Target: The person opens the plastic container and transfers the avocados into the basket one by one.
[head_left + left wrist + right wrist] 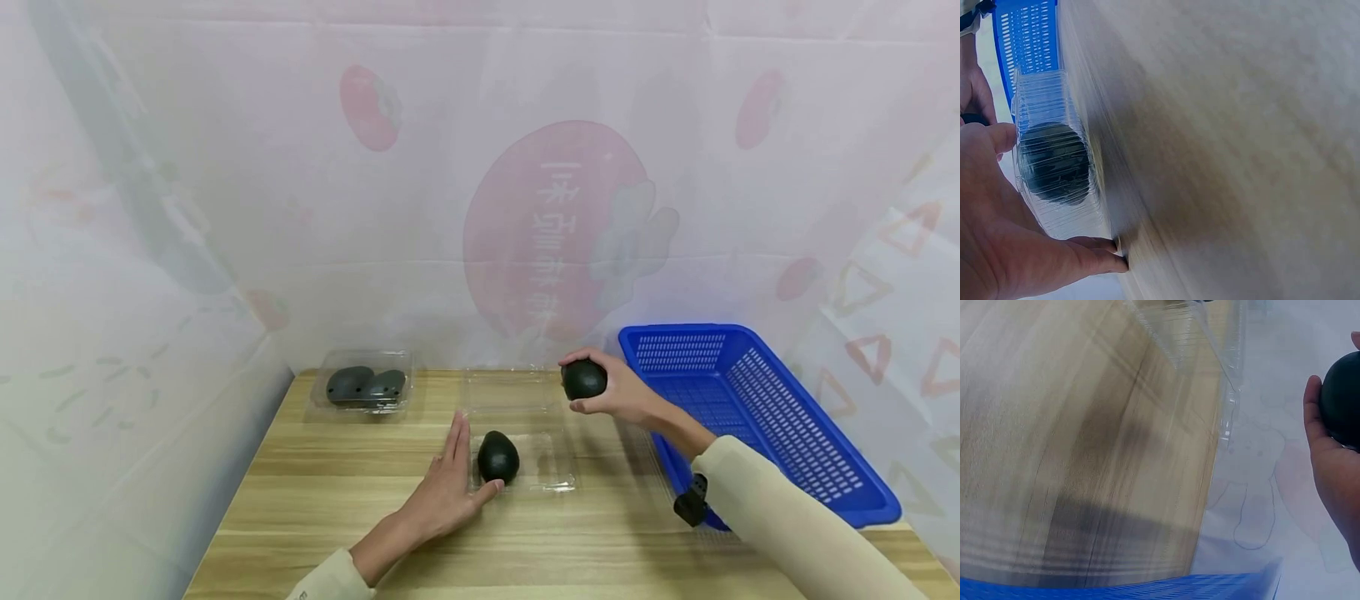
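Observation:
One dark green avocado (498, 457) lies in the left part of a clear plastic clamshell box (543, 468), whose lid (510, 390) is folded back behind it. My left hand (444, 496) rests against the box, its straight fingers along the left side and the thumb at the front rim beside the avocado. In the left wrist view, the thumb touches the upper rim of the clear box (1044, 94). My right hand (624, 390) grips another avocado (584, 380) above the table, right of the lid. The right wrist view shows this held avocado (1342, 403) at its edge.
A lidded clear box (318, 392) with dark avocados inside stands at the table's back left. To the right, a blue perforated plastic basket (825, 442) sits under and beside the right forearm. A printed cloth (420, 283) hangs behind the wooden table (300, 517).

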`<state>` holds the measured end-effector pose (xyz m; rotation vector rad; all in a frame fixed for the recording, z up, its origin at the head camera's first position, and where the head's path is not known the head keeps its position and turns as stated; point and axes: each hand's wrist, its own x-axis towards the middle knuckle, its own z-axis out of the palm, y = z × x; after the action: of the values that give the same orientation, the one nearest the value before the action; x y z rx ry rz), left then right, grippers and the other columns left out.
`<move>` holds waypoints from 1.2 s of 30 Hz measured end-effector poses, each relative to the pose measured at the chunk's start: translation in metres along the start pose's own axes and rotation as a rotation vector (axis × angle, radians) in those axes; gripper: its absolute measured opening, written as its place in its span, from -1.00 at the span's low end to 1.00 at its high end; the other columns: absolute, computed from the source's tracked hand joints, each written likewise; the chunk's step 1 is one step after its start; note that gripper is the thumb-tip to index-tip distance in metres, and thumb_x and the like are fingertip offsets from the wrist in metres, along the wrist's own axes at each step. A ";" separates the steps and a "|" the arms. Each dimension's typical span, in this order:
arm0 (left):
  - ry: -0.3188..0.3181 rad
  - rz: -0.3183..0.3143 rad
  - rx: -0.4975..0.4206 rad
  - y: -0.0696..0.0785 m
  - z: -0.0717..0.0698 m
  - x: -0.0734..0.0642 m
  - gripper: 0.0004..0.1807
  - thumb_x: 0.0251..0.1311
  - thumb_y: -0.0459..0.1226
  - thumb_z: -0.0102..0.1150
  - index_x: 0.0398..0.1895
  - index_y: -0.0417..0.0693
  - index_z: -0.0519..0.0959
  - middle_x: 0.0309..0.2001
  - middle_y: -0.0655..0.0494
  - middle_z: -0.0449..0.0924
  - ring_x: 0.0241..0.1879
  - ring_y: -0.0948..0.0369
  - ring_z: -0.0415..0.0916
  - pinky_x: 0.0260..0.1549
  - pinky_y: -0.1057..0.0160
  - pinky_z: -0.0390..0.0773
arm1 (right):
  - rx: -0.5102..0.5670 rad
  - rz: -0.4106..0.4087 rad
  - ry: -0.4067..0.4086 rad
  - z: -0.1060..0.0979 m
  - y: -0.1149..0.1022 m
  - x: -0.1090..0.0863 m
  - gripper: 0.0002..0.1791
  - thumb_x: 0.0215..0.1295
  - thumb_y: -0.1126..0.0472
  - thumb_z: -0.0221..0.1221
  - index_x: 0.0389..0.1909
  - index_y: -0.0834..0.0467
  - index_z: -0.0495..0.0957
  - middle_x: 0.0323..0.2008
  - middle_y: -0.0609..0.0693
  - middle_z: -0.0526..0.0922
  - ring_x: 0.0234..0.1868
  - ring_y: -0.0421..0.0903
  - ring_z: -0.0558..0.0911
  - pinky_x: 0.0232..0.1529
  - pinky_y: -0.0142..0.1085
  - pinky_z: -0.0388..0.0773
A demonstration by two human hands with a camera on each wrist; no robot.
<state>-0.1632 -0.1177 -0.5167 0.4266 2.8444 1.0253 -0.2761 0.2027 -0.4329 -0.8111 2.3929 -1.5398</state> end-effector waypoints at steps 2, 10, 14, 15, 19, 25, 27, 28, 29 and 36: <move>0.002 0.000 -0.002 0.000 0.000 0.000 0.23 0.40 0.27 0.18 0.73 -0.23 -0.28 0.74 -0.09 -0.48 0.60 -0.26 0.06 0.42 -0.49 0.14 | -0.002 0.017 0.007 -0.004 0.000 0.000 -0.30 0.20 0.35 0.47 0.38 0.15 0.49 0.25 0.24 0.55 0.06 0.15 0.65 -0.11 -0.15 0.73; -0.001 -0.010 0.005 0.002 -0.001 0.000 0.21 0.41 0.26 0.18 0.73 -0.22 -0.26 0.74 -0.15 -0.42 0.60 -0.26 0.06 0.43 -0.47 0.16 | 0.003 0.045 0.011 -0.015 -0.004 0.000 -0.33 0.24 0.30 0.47 0.38 0.10 0.50 0.29 0.23 0.51 0.11 0.16 0.64 -0.06 -0.13 0.72; 0.001 0.001 0.002 0.003 -0.002 -0.001 0.20 0.42 0.23 0.19 0.73 -0.25 -0.25 0.73 -0.18 -0.41 0.60 -0.28 0.07 0.40 -0.50 0.16 | 0.008 0.052 0.015 -0.019 -0.008 -0.001 -0.32 0.24 0.32 0.46 0.38 0.14 0.49 0.30 0.23 0.50 0.12 0.16 0.63 -0.05 -0.14 0.72; 0.000 0.001 0.002 0.003 -0.002 -0.002 0.20 0.42 0.22 0.19 0.73 -0.26 -0.26 0.73 -0.19 -0.41 0.59 -0.29 0.07 0.40 -0.50 0.16 | 0.007 0.053 0.015 -0.020 -0.008 -0.001 -0.31 0.24 0.33 0.46 0.39 0.15 0.48 0.30 0.23 0.50 0.13 0.16 0.63 -0.05 -0.14 0.72; 0.001 -0.001 0.000 0.003 -0.001 -0.002 0.21 0.42 0.22 0.20 0.73 -0.25 -0.27 0.73 -0.17 -0.42 0.60 -0.29 0.06 0.42 -0.50 0.14 | -0.003 0.061 0.021 -0.024 -0.012 -0.002 -0.28 0.22 0.32 0.48 0.41 0.16 0.47 0.31 0.21 0.50 0.14 0.15 0.63 -0.04 -0.14 0.72; -0.005 -0.015 -0.003 0.003 -0.001 -0.002 0.22 0.41 0.25 0.18 0.74 -0.17 -0.31 0.74 -0.14 -0.43 0.62 -0.24 0.03 0.44 -0.48 0.12 | -0.031 0.070 0.029 -0.031 -0.015 0.000 -0.28 0.23 0.27 0.49 0.41 0.09 0.48 0.30 0.18 0.52 0.15 0.14 0.63 -0.05 -0.13 0.72; -0.003 -0.016 -0.002 0.002 -0.001 -0.001 0.22 0.41 0.26 0.18 0.74 -0.16 -0.31 0.74 -0.14 -0.43 0.62 -0.23 0.02 0.44 -0.47 0.12 | -0.023 0.074 0.032 -0.034 -0.016 0.000 -0.28 0.21 0.29 0.50 0.40 0.09 0.48 0.29 0.17 0.53 0.14 0.14 0.63 -0.06 -0.13 0.72; -0.004 -0.016 -0.002 0.002 -0.001 -0.001 0.22 0.41 0.26 0.18 0.74 -0.17 -0.30 0.74 -0.14 -0.43 0.62 -0.23 0.02 0.45 -0.47 0.12 | -0.022 0.070 0.032 -0.035 -0.016 0.001 -0.27 0.21 0.30 0.50 0.41 0.11 0.48 0.28 0.18 0.53 0.14 0.14 0.64 -0.06 -0.13 0.73; -0.004 -0.016 -0.001 0.002 0.000 -0.001 0.22 0.41 0.27 0.18 0.74 -0.17 -0.30 0.74 -0.14 -0.43 0.63 -0.23 0.01 0.45 -0.47 0.12 | -0.019 0.068 0.030 -0.036 -0.016 0.001 -0.27 0.21 0.31 0.49 0.41 0.13 0.48 0.27 0.21 0.54 0.13 0.14 0.64 -0.07 -0.13 0.73; -0.006 -0.012 -0.001 0.002 0.000 -0.001 0.23 0.41 0.28 0.16 0.74 -0.19 -0.30 0.74 -0.10 -0.48 0.64 -0.22 -0.02 0.45 -0.47 0.10 | -0.031 0.048 0.025 -0.049 -0.014 0.003 -0.26 0.23 0.32 0.48 0.42 0.17 0.44 0.25 0.23 0.54 0.10 0.08 0.68 -0.07 -0.17 0.73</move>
<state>-0.1621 -0.1169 -0.5156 0.4106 2.8377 1.0220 -0.2949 0.2350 -0.3985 -0.7395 2.4406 -1.5078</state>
